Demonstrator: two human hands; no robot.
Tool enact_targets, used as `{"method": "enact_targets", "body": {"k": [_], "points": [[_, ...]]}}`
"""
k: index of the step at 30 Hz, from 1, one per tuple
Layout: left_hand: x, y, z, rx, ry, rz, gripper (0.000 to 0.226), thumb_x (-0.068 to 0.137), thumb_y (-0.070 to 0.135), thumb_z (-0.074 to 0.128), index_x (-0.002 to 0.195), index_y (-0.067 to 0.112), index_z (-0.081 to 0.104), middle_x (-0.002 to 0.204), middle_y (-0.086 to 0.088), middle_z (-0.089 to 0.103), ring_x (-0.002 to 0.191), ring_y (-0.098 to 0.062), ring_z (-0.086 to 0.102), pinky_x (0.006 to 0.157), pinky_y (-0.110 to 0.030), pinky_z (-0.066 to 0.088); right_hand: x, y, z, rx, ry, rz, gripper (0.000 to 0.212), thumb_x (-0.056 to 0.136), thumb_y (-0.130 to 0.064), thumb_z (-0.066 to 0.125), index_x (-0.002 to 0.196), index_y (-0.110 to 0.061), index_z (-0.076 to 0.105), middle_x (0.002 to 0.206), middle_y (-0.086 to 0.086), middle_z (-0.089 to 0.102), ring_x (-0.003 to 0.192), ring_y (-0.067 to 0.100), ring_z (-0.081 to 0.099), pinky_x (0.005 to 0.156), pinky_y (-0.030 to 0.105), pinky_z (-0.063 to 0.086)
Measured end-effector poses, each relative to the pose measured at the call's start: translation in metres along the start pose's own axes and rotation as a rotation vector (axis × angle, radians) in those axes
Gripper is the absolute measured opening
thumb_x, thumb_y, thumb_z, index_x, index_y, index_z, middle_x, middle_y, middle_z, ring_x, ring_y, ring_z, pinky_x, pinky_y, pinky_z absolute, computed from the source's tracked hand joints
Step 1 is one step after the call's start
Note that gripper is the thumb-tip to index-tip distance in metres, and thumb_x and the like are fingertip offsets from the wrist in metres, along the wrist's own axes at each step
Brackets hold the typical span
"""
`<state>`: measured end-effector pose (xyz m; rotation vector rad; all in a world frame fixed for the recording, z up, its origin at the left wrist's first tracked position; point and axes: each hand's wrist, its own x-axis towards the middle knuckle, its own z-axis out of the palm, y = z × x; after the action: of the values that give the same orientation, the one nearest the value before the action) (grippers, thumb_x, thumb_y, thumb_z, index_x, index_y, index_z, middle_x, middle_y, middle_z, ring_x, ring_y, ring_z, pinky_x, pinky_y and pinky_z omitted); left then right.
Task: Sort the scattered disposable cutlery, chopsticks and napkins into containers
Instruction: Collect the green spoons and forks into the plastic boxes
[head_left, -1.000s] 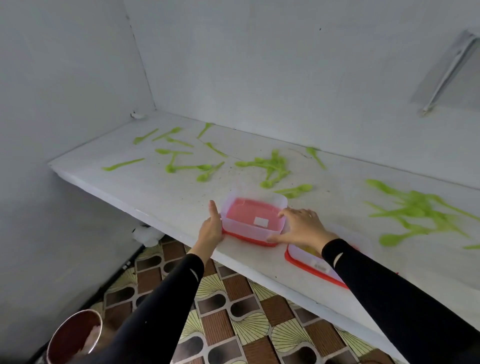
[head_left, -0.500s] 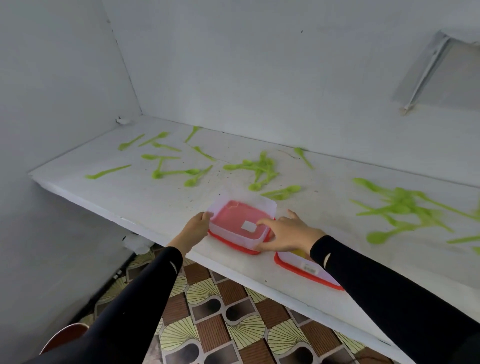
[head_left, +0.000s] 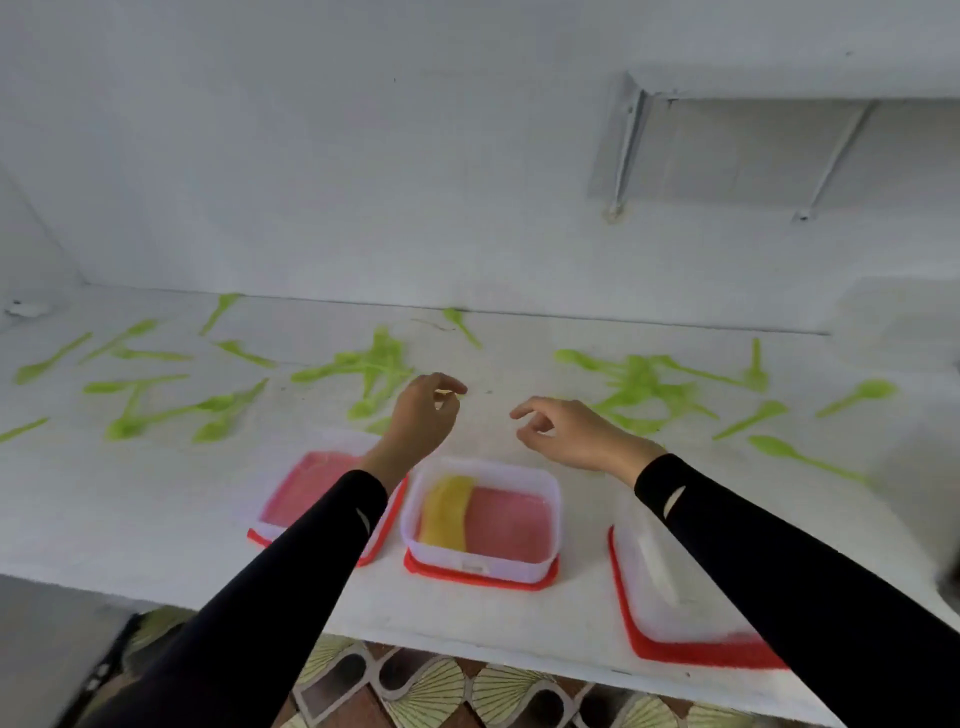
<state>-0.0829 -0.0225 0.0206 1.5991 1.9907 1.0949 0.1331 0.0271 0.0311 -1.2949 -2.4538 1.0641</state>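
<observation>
1. Nearest me, along the front edge of the white painted shelf (head_left: 130, 519), there are three clear plastic tubs with red bottoms. The left tub (head_left: 311, 493) is partly under the left sleeve. The middle tub (head_left: 553, 499) has a yellow slab (head_left: 447, 512) in it, and I can't tell what that is. The right tub (head_left: 670, 634) is half hidden by the right sleeve.
2. Just past the tubs, both hands hover over bare shelf.
   - The left hand (head_left: 423, 415) has its fingers curled in with the tips bunched together. It's too blurry to say whether it's pinching anything.
   - The right hand (head_left: 571, 434) is loosely curled with nothing in it.
3. Beyond the hands are the lime-green plastic spoons (head_left: 862, 389). They all lie flat on the shelf and none is in a tub. There's a small tangle (head_left: 371, 364) behind the left hand and a big tangle (head_left: 636, 376) behind the right. Loose singles lie off to both sides and back towards the wall.
4. My guess on handling: they look featherweight, thin, a bit bendy and slick on that paint, so they'll probably skate away if nudged.
   - I'd pinch each one mid-handle, or hook a fingertip under the bowl end.
   - In the tangles, lift from the top or the neighbours will get dragged along.
   - They don't look fragile, though a thin handle could snap if it's bent hard.
5. I can't make out any chopsticks or napkins.
</observation>
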Motion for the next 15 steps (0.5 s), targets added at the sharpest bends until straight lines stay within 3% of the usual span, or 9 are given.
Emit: {"method": "enact_targets", "body": {"k": [4,7,10,12,15], "points": [[0.017,0.044,0.088,0.036,-0.295,0.068,0.022,0.089,0.012,0.065,0.111,0.011,0.061,0.087,0.005,0.064,0.066,-0.011,0.058,0.067,-0.022,0.043,-0.039,0.071,-0.054,0.001,0.046,0.121,0.026,0.096,-0.029,0.057,0.119,-0.020,0.064,0.096,-0.007,0.062,0.096,0.013,0.061,0.081,0.025,0.049],[0.029,0.070,0.145,0.204,-0.475,0.068,0.024,0.084,0.033,0.075,0.097,0.014,0.067,0.091,-0.001,0.068,0.087,-0.018,0.064,0.080,-0.026,0.046,-0.063,0.126,-0.100,-0.036,0.083,0.191,0.024,0.096,-0.028,0.058,0.116,-0.018,0.066,0.101,-0.002,0.064,0.093,0.013,0.060,0.081,0.026,0.049],[0.042,0.084,0.186,0.597,-0.699,-0.027,0.057,0.084,0.056,0.067,0.110,0.006,0.066,0.116,-0.008,0.064,0.114,-0.026,0.058,0.092,-0.030,0.043,-0.081,0.178,-0.145,-0.051,0.121,0.245,0.024,0.096,-0.028,0.058,0.115,-0.017,0.067,0.103,-0.001,0.065,0.094,0.014,0.061,0.080,0.025,0.048],[0.047,0.089,0.199,0.741,-0.774,-0.085,0.065,0.082,0.057,0.069,0.113,0.001,0.065,0.120,-0.013,0.065,0.115,-0.028,0.058,0.092,-0.031,0.045,-0.089,0.208,-0.170,-0.058,0.147,0.273,0.022,0.096,-0.028,0.059,0.113,-0.019,0.067,0.102,-0.002,0.065,0.094,0.014,0.061,0.080,0.024,0.047],[0.052,0.096,0.215,0.681,-0.755,-0.125,0.053,0.083,0.043,0.074,0.118,0.004,0.063,0.122,-0.010,0.063,0.116,-0.026,0.057,0.093,-0.029,0.044,-0.096,0.254,-0.196,-0.158,0.128,0.327,0.022,0.096,-0.031,0.056,0.113,-0.022,0.066,0.105,-0.002,0.066,0.096,0.015,0.062,0.085,0.027,0.048]]}}
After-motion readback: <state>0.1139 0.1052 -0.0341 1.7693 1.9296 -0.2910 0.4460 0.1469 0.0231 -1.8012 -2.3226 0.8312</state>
